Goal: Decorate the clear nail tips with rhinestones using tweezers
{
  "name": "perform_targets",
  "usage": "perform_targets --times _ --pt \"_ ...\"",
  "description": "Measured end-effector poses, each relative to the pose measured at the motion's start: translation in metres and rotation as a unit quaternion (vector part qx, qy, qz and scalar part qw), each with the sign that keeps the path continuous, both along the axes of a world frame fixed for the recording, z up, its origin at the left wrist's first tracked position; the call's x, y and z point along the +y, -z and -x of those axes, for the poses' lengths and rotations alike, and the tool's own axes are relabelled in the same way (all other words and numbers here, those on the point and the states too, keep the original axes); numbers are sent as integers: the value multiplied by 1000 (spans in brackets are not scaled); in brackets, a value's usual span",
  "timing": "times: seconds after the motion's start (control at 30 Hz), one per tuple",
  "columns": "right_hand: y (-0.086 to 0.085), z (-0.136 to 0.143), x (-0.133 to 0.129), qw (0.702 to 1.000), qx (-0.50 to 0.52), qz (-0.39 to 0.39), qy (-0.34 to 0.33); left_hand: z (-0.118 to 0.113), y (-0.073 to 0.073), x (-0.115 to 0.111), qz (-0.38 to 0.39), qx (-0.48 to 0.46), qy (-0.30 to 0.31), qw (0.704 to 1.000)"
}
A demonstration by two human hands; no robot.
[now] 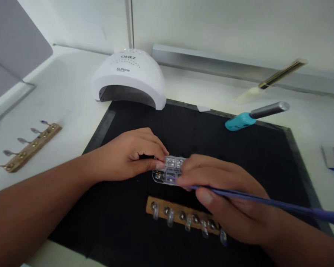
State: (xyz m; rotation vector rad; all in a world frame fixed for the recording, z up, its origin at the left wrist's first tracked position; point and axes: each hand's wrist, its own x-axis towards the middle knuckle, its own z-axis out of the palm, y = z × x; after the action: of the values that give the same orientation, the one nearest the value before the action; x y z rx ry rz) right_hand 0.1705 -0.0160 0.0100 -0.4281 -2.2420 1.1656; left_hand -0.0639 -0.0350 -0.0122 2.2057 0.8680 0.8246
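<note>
A clear compartment case of nail rhinestones (171,177) lies on the black mat (167,129) at mid-view. My left hand (139,152) pinches its upper left corner between thumb and fingers. From the right, my right hand (225,189) grips a thin purple nail tool (267,200), held like a pen, its tip hidden behind the fingers over the case. Below the case sits a wooden display strip (161,204) with several clear nail tips (170,217) on metal knobs; my right hand covers part of its right end.
A white nail lamp (128,74) stands at the back. At the right, a turquoise bottle with a grey cap (241,121) and a pale bottle with a gold cap (250,94) appear tilted. Another wooden strip with nail tips (33,148) lies on the white table at left.
</note>
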Motion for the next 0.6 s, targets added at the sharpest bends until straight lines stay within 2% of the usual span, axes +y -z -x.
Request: perform_targets --times 0.07,0.17,0.6 --pt "-2 -2 1 999 -27 -33 -23 0 0 0 3 5 1 1000" --pt "-3 -4 3 998 -49 -42 -19 1 0 0 12 14 -3 1000" --pt "3 -4 3 995 -99 8 -3 -1 -2 -3 20 25 -18 999"
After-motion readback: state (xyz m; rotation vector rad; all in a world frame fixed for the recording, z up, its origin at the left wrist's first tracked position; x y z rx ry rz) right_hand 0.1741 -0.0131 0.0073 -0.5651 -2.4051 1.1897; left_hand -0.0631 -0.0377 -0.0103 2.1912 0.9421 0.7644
